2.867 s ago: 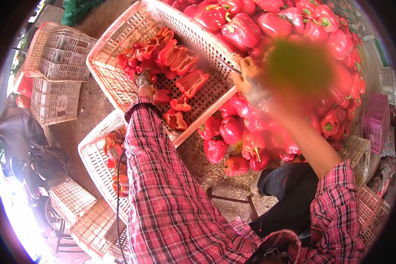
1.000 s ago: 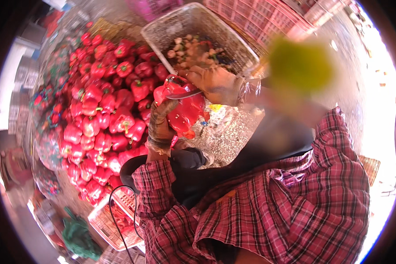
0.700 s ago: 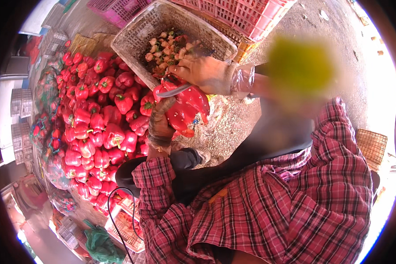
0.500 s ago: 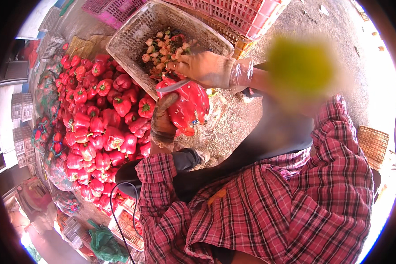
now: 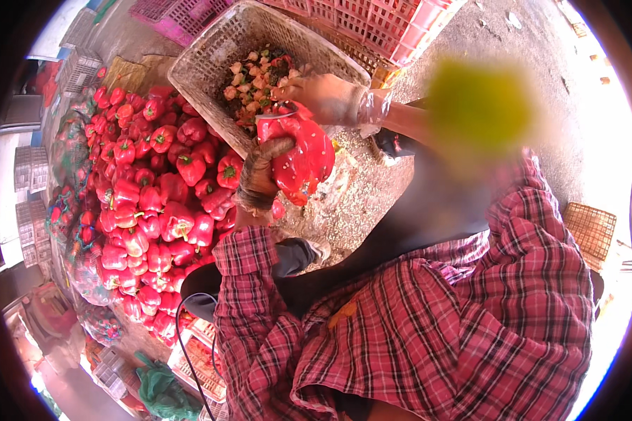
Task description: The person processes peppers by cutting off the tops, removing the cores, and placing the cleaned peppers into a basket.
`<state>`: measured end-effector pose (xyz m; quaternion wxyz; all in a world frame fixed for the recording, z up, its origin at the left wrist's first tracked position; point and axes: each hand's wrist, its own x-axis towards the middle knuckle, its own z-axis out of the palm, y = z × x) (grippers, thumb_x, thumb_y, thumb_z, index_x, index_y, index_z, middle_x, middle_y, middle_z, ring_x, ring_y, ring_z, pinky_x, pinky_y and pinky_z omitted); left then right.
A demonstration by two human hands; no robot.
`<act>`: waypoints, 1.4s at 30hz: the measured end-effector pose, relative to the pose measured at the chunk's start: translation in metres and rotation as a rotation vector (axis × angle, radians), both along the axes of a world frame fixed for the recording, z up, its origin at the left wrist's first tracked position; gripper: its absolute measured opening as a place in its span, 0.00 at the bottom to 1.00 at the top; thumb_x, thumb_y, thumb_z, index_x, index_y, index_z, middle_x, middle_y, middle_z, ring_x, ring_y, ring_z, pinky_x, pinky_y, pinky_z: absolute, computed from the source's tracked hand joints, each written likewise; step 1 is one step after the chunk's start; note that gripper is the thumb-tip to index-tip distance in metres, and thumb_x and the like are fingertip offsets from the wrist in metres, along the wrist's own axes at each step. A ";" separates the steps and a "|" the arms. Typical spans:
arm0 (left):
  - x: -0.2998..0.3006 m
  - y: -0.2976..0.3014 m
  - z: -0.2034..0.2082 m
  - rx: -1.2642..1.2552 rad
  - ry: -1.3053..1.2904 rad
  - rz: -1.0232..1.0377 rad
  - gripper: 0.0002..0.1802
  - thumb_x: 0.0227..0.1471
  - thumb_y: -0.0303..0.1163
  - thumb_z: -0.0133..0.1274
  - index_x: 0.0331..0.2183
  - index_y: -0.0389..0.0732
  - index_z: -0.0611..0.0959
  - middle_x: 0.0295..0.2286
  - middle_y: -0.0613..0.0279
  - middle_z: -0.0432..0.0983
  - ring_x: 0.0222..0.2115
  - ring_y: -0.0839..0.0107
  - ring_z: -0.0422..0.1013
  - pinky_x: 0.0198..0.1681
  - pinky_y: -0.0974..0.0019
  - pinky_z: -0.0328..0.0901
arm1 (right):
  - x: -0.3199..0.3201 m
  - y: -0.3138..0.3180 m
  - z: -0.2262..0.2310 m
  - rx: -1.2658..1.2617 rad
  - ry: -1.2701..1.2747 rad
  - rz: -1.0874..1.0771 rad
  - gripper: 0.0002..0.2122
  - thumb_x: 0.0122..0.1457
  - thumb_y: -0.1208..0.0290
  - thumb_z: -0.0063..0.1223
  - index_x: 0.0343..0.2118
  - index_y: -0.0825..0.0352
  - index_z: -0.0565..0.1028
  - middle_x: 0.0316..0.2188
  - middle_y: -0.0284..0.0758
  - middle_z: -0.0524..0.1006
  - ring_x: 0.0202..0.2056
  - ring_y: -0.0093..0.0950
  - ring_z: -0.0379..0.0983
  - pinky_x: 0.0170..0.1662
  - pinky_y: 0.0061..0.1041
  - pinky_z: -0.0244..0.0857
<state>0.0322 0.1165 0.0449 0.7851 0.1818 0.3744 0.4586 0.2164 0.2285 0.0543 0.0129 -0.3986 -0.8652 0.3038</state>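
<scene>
My left hand (image 5: 258,177), in a worn glove, grips a large red bell pepper (image 5: 300,156) from its left side and holds it upright over the ground. My gloved right hand (image 5: 324,97) is closed at the pepper's top on what looks like a thin knife blade at the stem end. Both hands are at the near rim of a pale wicker basket (image 5: 203,64) that holds several cut stems and cores (image 5: 254,78). My plaid sleeves run down to the lower edge.
A big heap of whole red peppers (image 5: 151,203) lies to the left on the ground. Pink plastic crates (image 5: 372,24) stand behind the basket. Bare gritty floor (image 5: 358,203) lies under the hands. A small wicker basket (image 5: 591,231) sits at the right.
The view has swung from the basket of cut peppers to the heap and the stem basket. Over the last second both hands and the pepper shifted slightly toward that basket's rim.
</scene>
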 end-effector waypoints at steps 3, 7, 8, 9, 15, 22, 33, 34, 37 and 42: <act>-0.006 -0.005 0.009 0.117 0.150 0.018 0.18 0.43 0.27 0.59 0.40 0.38 0.80 0.35 0.64 0.79 0.35 0.72 0.75 0.43 0.67 0.69 | 0.007 0.004 -0.030 -0.201 -0.047 -0.176 0.21 0.52 0.76 0.50 0.51 0.65 0.69 0.47 0.42 0.74 0.38 0.37 0.76 0.37 0.33 0.73; -0.029 -0.009 0.028 0.290 0.281 0.065 0.15 0.41 0.24 0.61 0.37 0.37 0.81 0.31 0.64 0.79 0.32 0.74 0.75 0.40 0.69 0.69 | 0.041 0.038 -0.114 0.425 -0.670 0.561 0.08 0.46 0.77 0.57 0.32 0.64 0.81 0.32 0.39 0.80 0.35 0.34 0.78 0.35 0.30 0.74; -0.058 -0.025 0.032 0.631 0.760 -0.035 0.15 0.44 0.24 0.58 0.39 0.38 0.81 0.33 0.62 0.79 0.35 0.72 0.74 0.43 0.67 0.68 | 0.035 0.035 -0.112 0.488 -0.661 0.604 0.07 0.46 0.76 0.57 0.30 0.64 0.82 0.30 0.37 0.81 0.34 0.34 0.78 0.35 0.29 0.74; -0.083 -0.031 0.024 0.950 1.237 -0.021 0.15 0.47 0.24 0.54 0.40 0.39 0.81 0.36 0.60 0.79 0.39 0.69 0.73 0.46 0.65 0.67 | 0.040 0.033 -0.105 0.542 -0.693 0.624 0.05 0.45 0.75 0.58 0.27 0.64 0.82 0.28 0.36 0.81 0.34 0.34 0.79 0.36 0.28 0.74; -0.349 -0.232 0.046 0.367 1.918 0.147 0.23 0.48 0.37 0.56 0.46 0.36 0.77 0.42 0.48 0.76 0.45 0.58 0.71 0.50 0.56 0.64 | -0.006 0.015 -0.108 0.039 -0.301 -0.033 0.05 0.44 0.73 0.53 0.20 0.69 0.77 0.21 0.43 0.77 0.26 0.37 0.76 0.28 0.33 0.68; -0.444 -0.413 0.073 -0.510 2.149 0.069 0.33 0.42 0.46 0.62 0.47 0.37 0.75 0.45 0.41 0.72 0.48 0.51 0.69 0.47 0.55 0.64 | -0.043 -0.032 -0.058 -0.257 -0.116 -0.154 0.09 0.46 0.70 0.54 0.25 0.72 0.72 0.16 0.38 0.71 0.19 0.30 0.70 0.23 0.34 0.63; -0.434 -0.099 -0.175 -0.558 2.004 -0.011 0.47 0.39 0.70 0.51 0.45 0.36 0.78 0.45 0.48 0.74 0.45 0.53 0.71 0.44 0.51 0.64 | -0.125 -0.038 -0.162 -0.628 0.343 -0.867 0.10 0.51 0.68 0.57 0.30 0.69 0.73 0.21 0.33 0.74 0.20 0.21 0.68 0.26 0.24 0.62; -0.436 -0.099 -0.181 -0.613 1.973 -0.080 0.47 0.38 0.68 0.54 0.47 0.36 0.77 0.46 0.46 0.72 0.48 0.56 0.69 0.47 0.55 0.64 | -0.122 -0.047 -0.128 -0.601 0.161 -0.617 0.09 0.51 0.68 0.57 0.30 0.69 0.73 0.21 0.32 0.73 0.20 0.20 0.67 0.25 0.24 0.61; -0.419 -0.078 -0.181 -0.624 1.880 -0.198 0.41 0.40 0.64 0.54 0.47 0.40 0.78 0.44 0.49 0.74 0.46 0.57 0.71 0.46 0.57 0.66 | -0.111 -0.066 -0.034 -0.472 -0.070 -0.170 0.08 0.53 0.68 0.54 0.30 0.68 0.72 0.19 0.29 0.70 0.19 0.18 0.65 0.24 0.23 0.60; -0.424 -0.123 -0.213 -0.485 1.314 0.189 0.22 0.49 0.52 0.53 0.42 0.50 0.81 0.37 0.59 0.78 0.35 0.61 0.75 0.35 0.56 0.70 | -0.140 -0.091 -0.031 -0.732 0.195 -0.222 0.06 0.54 0.70 0.50 0.23 0.64 0.70 0.15 0.27 0.65 0.16 0.17 0.60 0.18 0.21 0.53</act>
